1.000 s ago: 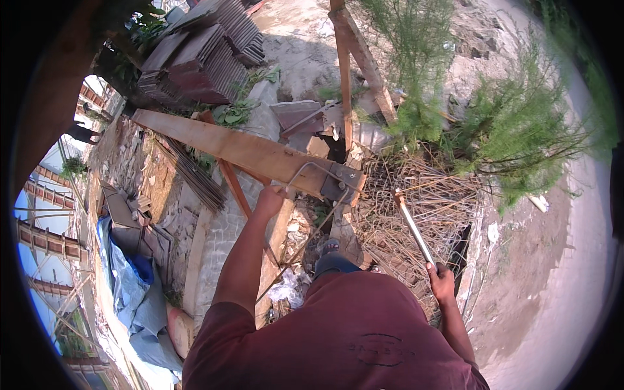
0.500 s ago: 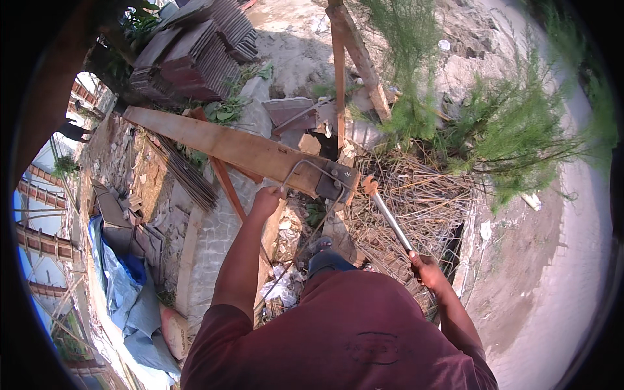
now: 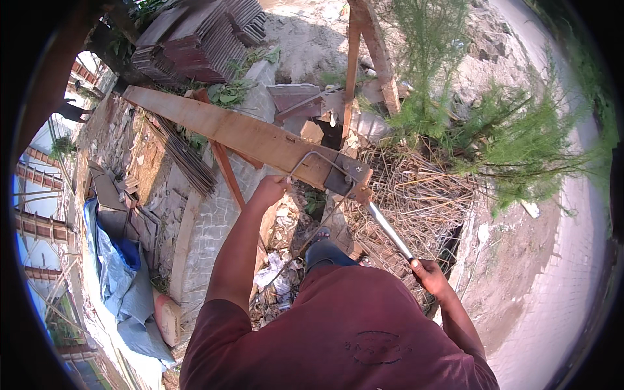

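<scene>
A long wooden plank (image 3: 227, 128) stretches from the far left to the middle, with a dark metal plate (image 3: 339, 180) bearing pegs at its near right end. My left hand (image 3: 270, 190) is closed around a bent steel rod (image 3: 314, 155), which loops over the plank to the pegs. One length of the rod slants back toward my body. My right hand (image 3: 429, 276) grips the lower end of a bending bar (image 3: 390, 230), a silver tube with a rusty head. That head sits at the plate's pegs, though its exact contact with the rod is too small to tell.
Right of the plank lies a tangled heap of thin rods (image 3: 416, 195) beside a feathery green bush (image 3: 500, 136). Straight rods (image 3: 179, 156) lie bundled at left, near a blue tarp (image 3: 117, 273). Stacked ribbed tiles (image 3: 195, 49) stand behind. Rubble and plastic surround my feet.
The bending bar's head has moved up and left from beside the plank's end onto the pegs. My right hand has shifted slightly lower; my left hand keeps hold of the rod.
</scene>
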A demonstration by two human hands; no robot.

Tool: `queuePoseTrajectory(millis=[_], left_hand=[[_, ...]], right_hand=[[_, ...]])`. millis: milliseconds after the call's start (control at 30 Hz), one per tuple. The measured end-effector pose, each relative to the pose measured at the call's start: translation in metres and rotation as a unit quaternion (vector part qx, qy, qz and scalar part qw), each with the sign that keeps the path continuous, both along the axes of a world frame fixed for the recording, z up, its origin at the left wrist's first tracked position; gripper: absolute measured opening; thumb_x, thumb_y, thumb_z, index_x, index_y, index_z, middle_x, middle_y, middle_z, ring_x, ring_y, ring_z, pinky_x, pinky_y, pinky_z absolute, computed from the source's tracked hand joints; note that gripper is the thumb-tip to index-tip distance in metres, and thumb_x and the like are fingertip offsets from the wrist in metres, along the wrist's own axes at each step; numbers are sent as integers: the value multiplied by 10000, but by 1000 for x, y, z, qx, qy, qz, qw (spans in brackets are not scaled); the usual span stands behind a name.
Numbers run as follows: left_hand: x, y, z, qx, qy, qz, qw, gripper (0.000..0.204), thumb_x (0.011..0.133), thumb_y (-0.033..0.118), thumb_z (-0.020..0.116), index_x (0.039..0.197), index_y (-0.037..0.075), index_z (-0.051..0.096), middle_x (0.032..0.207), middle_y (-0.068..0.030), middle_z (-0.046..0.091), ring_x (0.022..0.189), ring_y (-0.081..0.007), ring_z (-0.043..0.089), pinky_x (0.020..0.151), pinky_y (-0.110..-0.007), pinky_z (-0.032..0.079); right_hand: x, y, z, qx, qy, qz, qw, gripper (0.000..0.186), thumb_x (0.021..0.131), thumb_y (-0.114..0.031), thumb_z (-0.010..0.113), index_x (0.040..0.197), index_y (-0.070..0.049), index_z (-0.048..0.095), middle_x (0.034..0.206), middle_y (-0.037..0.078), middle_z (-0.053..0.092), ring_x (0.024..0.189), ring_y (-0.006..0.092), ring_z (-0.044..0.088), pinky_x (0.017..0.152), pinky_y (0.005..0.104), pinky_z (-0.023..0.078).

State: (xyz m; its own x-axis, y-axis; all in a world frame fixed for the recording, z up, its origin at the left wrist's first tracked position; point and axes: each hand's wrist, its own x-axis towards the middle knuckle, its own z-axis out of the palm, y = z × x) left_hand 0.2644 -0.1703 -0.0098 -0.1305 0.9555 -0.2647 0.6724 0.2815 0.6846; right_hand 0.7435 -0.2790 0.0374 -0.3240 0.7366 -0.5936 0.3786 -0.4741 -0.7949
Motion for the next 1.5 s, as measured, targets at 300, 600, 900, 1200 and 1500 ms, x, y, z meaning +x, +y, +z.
queuePoseTrajectory(millis=[300,600,900,1200,1500], left_hand=[[6,7,14,-56,6,27,998,306,884,292,571,834,13,685,723,-148,641,666,-228,595,662,-352,468],[1,5,-1,-48,-29,22,998,307,899,276,551,845,2,679,682,-112,600,632,-194,559,616,-336,436],[10,12,23,-90,-66,35,993,295,883,277,566,837,15,692,774,-139,664,706,-235,623,690,-353,478],[5,12,11,-77,-62,31,995,323,902,281,553,791,11,691,720,-126,625,688,-218,578,699,-351,444],[4,10,3,-61,-60,33,996,336,903,294,532,788,17,685,699,-143,614,674,-237,587,671,-366,451]], right_hand=[[0,5,-17,-22,-84,8,996,586,874,-583,519,641,-45,514,535,-33,408,498,72,348,452,266,284],[21,65,20,269,-323,72,905,397,794,-420,686,783,-29,617,595,115,578,523,216,563,515,358,439],[43,143,57,419,-410,208,783,301,744,-316,694,656,-76,535,562,142,545,526,354,548,483,413,425],[55,219,27,415,-438,327,727,182,651,-248,675,727,-117,574,649,131,596,605,346,588,531,422,457],[59,277,44,523,-390,322,686,201,598,-234,658,699,-112,535,637,120,574,580,344,574,526,430,454]])
